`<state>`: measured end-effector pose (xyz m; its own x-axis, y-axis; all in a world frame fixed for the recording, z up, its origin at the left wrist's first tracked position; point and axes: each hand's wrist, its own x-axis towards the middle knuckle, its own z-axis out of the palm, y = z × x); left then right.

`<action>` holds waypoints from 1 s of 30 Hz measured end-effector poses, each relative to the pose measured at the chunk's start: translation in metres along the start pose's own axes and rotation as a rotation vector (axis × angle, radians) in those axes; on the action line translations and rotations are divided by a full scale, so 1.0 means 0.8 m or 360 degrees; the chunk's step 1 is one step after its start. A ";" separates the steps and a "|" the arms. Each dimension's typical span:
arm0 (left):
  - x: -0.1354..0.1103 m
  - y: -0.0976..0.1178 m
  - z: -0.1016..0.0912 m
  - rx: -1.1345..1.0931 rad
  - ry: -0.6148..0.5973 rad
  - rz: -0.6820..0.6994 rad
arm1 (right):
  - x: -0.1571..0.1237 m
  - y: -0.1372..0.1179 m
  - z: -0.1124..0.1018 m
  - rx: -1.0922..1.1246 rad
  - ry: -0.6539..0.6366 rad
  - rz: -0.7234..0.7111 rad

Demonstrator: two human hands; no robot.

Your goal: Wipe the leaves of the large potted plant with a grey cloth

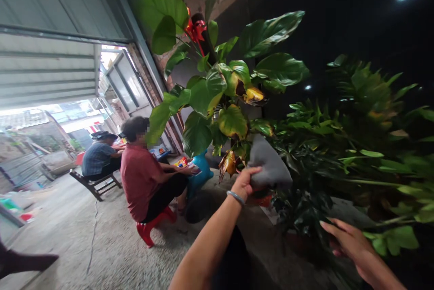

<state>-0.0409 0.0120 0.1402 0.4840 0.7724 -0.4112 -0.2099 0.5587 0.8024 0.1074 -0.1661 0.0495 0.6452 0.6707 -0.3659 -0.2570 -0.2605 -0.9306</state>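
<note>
My left hand [244, 183], with a grey bangle [236, 197] at its wrist, is closed on the edge of a grey cloth [269, 163]. The cloth, slightly blurred, hangs beside the lower leaves of a tall potted plant [203, 95]. Some of that plant's leaves are yellow and brown, and a red ribbon [196, 29] is tied near its top. Lower right, my right hand [351, 241] has its fingers partly stretched out next to dark green foliage [305, 208]. Nothing shows in its grasp.
Dense green plants [339, 136] fill the right side. To the left, a person in a red shirt [140, 181] sits on a red stool [149, 231], near a blue bag [200, 173]. Farther back, another person [100, 156] sits on a wooden chair [93, 186]. A cable [93, 236] crosses the concrete floor.
</note>
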 end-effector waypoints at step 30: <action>-0.039 0.044 0.000 -0.0039 -0.0313 0.0327 | -0.009 -0.005 0.000 0.0038 0.0007 0.0023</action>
<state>-0.0633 0.0075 0.1816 0.5843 0.7981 -0.1471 -0.3402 0.4055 0.8484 0.1040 -0.1700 0.0562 0.6445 0.6637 -0.3796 -0.2835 -0.2537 -0.9248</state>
